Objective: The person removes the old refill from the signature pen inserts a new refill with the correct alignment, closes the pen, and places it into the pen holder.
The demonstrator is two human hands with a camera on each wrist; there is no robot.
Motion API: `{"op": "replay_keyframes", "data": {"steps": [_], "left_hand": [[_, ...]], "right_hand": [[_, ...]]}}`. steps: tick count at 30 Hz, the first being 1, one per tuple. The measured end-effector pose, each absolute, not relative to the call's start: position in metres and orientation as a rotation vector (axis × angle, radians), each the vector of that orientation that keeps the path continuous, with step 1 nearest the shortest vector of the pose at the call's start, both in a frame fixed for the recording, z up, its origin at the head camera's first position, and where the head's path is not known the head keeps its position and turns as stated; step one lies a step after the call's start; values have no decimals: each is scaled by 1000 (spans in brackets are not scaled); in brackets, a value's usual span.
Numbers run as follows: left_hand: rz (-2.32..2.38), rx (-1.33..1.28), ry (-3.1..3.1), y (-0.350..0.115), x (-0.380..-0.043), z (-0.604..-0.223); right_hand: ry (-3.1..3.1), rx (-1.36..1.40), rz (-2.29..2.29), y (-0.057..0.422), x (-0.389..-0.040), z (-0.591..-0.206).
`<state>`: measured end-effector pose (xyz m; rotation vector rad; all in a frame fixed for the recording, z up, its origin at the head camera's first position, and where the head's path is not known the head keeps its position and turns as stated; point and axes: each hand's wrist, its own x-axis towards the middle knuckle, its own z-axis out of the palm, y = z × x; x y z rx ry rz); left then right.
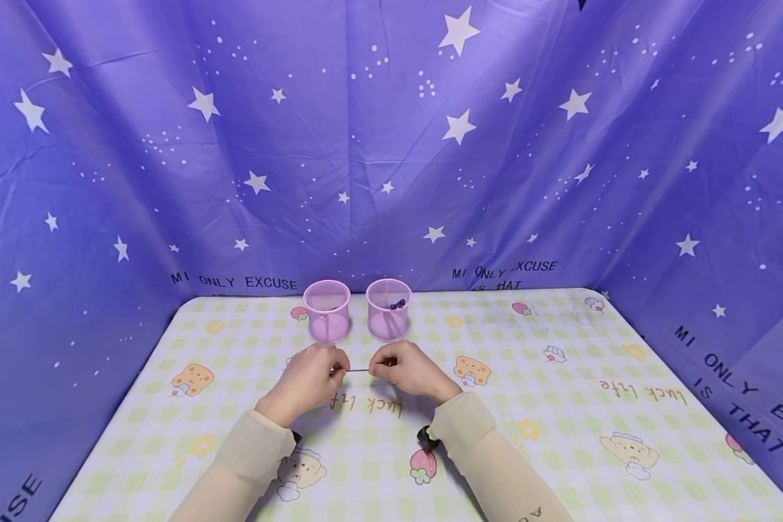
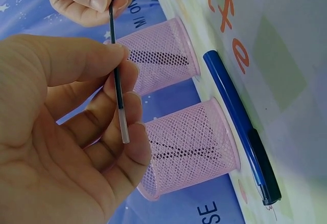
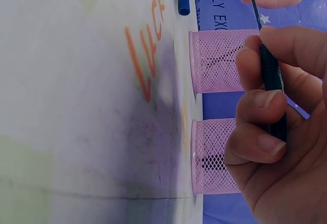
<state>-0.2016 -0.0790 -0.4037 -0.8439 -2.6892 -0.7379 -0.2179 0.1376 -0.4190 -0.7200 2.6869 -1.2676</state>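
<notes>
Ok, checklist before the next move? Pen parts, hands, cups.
1. Left hand pinches the refill: ok.
2. Right hand grips the dark pen section: ok.
3. Refill fully seated in that section: cannot tell, its inner end is hidden.
4. Blue barrel in hand: not ok, it lies on the table.
5. Left pink cup and right pink cup upright: ok.

From well back, the head view looks forward and down over the counter (image 1: 548, 406), hands (image 1: 303, 380) (image 1: 411, 370) toward six o'clock. Both wrist views sit close, tipped sideways: the counter lies toward three o'clock in the left, nine in the right. All share the hands and two pink mesh cups (image 1: 329, 328) (image 1: 388, 328).
</notes>
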Motion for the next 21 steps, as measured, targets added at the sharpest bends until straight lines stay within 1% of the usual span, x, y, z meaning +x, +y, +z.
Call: {"op": "replay_keyframes", "data": {"steps": [21], "left_hand": [[-707, -826, -2691, -81, -202, -403]], "right_hand": [[2695, -703, -1286, 139, -218, -420]]}}
